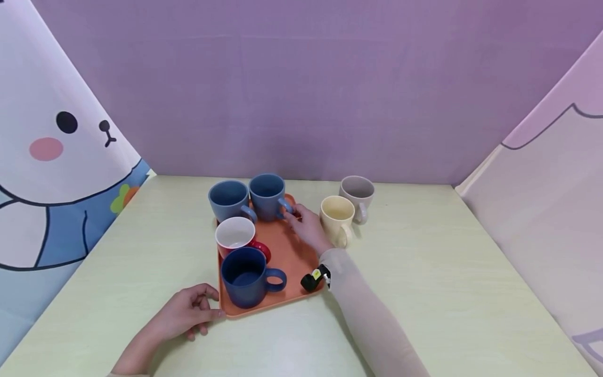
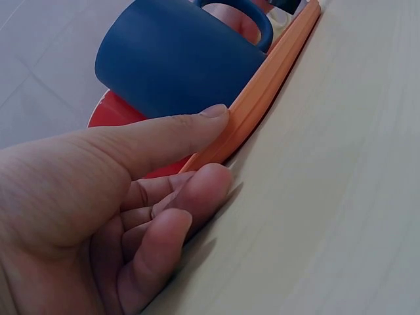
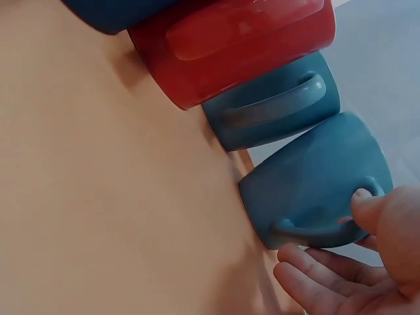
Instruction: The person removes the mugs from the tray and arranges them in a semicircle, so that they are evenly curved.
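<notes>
An orange tray [image 1: 292, 256] bears several mugs. At its back right corner, my right hand [image 1: 308, 228] pinches the handle of a grey-blue mug [image 1: 266, 195]; in the right wrist view the thumb lies on that handle and the mug tilts. Another grey-blue mug [image 1: 228, 201] stands to its left. In front of that are a red mug [image 1: 235, 235] with a white inside and a dark blue mug [image 1: 247, 280]. My left hand [image 1: 186, 311] holds the tray's front left corner, its thumb against the orange rim [image 2: 246, 108] in the left wrist view.
Right of the tray, a cream mug [image 1: 337, 220] and a grey-lilac mug [image 1: 358, 196] stand close together on the pale table [image 1: 447, 283]. A purple backdrop [image 1: 301, 94] rises behind the table's back edge, with printed cloths at both sides.
</notes>
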Demonstrator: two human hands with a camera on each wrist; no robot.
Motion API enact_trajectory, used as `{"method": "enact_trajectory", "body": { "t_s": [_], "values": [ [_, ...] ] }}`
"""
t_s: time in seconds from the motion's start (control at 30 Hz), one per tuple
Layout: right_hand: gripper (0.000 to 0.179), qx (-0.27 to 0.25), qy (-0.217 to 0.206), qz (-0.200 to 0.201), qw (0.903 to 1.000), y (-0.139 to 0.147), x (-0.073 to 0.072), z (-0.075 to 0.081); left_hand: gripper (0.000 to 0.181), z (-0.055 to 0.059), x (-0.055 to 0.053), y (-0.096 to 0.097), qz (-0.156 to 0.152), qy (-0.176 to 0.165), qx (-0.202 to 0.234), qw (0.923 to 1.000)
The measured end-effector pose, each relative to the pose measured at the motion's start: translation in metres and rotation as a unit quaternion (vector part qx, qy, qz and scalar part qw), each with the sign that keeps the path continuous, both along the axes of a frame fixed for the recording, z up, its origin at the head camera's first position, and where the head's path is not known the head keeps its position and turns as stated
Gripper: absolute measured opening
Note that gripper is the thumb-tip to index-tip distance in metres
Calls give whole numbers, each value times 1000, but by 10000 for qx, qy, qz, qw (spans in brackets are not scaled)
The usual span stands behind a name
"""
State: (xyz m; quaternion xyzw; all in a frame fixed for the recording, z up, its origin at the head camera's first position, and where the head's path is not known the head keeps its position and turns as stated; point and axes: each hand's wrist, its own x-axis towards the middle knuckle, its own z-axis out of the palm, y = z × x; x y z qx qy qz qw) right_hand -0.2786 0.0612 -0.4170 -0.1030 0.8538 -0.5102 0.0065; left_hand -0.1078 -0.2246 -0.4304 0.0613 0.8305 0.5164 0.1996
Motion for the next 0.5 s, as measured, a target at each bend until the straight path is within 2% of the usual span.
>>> {"method": "enact_trajectory", "body": {
  "t_s": [0.13, 0.27, 0.4, 0.5],
  "values": [
    [20, -184, 13, 46, 9998, 1, -1, 0, 45, 1, 0, 0, 27, -63, -3, 10000],
    [21, -586, -283, 202, 9977, 1, 0, 0, 45, 1, 0, 0, 33, -84, -15, 10000],
    [19, -1237, -792, 469, 9880, 1, 1, 0, 44, 0, -1, 0, 23, -60, -31, 10000],
    [16, -1787, -1135, 626, 9753, 0, 2, 0, 44, 0, -1, 0, 11, -59, -37, 10000]
  ]
}}
